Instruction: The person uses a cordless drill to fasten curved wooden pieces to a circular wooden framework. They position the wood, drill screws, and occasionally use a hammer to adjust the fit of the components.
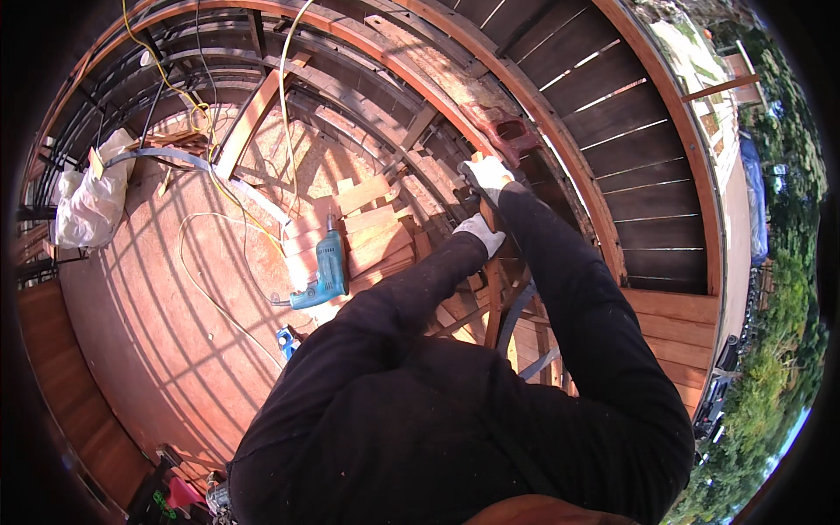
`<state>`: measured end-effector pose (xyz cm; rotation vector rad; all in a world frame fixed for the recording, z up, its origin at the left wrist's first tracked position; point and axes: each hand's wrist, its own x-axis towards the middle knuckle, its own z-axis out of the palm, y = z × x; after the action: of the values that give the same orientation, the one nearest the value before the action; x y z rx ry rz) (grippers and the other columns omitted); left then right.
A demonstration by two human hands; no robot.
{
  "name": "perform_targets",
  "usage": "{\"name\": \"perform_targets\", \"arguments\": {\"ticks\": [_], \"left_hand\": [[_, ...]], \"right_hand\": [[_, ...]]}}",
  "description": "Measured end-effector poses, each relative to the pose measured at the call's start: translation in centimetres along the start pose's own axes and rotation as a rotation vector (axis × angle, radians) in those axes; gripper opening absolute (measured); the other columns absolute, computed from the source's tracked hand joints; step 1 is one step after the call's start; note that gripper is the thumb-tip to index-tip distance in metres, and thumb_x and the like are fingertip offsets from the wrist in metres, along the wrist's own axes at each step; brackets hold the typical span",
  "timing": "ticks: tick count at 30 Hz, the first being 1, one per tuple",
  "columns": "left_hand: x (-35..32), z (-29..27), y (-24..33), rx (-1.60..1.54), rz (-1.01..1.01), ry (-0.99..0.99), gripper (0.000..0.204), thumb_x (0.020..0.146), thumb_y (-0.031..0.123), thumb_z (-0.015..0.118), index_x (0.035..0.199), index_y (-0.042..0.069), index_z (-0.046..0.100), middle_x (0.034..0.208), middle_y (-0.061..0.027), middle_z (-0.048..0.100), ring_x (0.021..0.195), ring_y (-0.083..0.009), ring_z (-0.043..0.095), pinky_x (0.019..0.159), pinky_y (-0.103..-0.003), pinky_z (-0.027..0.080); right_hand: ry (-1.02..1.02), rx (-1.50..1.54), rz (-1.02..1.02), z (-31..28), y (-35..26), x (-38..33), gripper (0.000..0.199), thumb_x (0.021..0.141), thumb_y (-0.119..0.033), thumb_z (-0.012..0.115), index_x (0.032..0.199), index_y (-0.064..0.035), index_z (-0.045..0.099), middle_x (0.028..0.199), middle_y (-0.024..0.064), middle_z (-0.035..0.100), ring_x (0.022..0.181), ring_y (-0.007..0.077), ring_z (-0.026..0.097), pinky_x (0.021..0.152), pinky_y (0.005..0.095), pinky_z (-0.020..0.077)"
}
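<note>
A white bag [87,201] sits far left on the deck [157,332]; a teal drill [325,271] lies on stacked boards [376,232]. Your gloved left hand [479,233] closes around a dark tool [477,206]; your right hand [488,178] grips it beside the wooden rail [420,79].

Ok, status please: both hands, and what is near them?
Both white-gloved hands, left and right, gripping something at reddish wooden railing. Object unclear. Teal electric drill lying apart.
</note>
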<state>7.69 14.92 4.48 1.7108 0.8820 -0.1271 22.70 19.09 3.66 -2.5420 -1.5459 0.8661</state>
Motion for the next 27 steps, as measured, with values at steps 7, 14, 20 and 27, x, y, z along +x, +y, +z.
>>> {"name": "perform_targets", "arguments": {"ticks": [7,14,20,27], "left_hand": [[0.1,-0.4,0.2,0.000,-0.012,-0.058,0.060,0.079,0.043,0.063,0.114,-0.005,0.059,0.112,-0.0269,0.064,0.109,-0.0375,0.061,0.094,-0.042,0.048],[0.6,-0.2,0.3,-0.029,-0.040,0.004,0.058,0.080,0.040,0.063,0.114,-0.005,0.057,0.112,-0.0288,0.062,0.109,-0.0395,0.060,0.095,-0.042,0.047],[0.4,-1.4,1.4,-0.082,-0.080,0.033,0.063,0.080,0.036,0.061,0.121,-0.011,0.048,0.112,-0.0328,0.060,0.110,-0.0407,0.059,0.097,-0.042,0.046],[1.1,-0.6,1.3,-0.032,-0.111,-0.010,0.062,0.081,0.033,0.062,0.123,-0.011,0.046,0.118,-0.0317,0.059,0.115,-0.0380,0.058,0.099,-0.041,0.045]], "right_hand": [[-0.046,-0.057,0.024,-0.8,-0.9,0.2,0.043,0.096,-0.037,0.042,0.102,0.0016,0.062,0.102,0.0254,0.065,0.091,0.0423,0.064,0.079,0.0458,0.0497],[-0.066,0.193,-0.043,0.8,2.6,1.9,0.037,0.089,-0.038,0.054,0.098,-0.0028,0.064,0.092,0.0197,0.066,0.089,0.0329,0.063,0.076,0.0412,0.0492],[0.093,0.446,-0.038,3.1,3.9,3.4,0.022,0.086,-0.023,0.064,0.084,-0.0013,0.066,0.069,0.0041,0.063,0.057,0.0139,0.059,0.054,0.0290,0.0468],[0.011,0.160,-0.190,0.9,1.5,2.3,0.028,0.084,-0.027,0.063,0.079,-0.0003,0.066,0.063,0.0077,0.062,0.052,0.0158,0.058,0.048,0.0314,0.0451]]}}
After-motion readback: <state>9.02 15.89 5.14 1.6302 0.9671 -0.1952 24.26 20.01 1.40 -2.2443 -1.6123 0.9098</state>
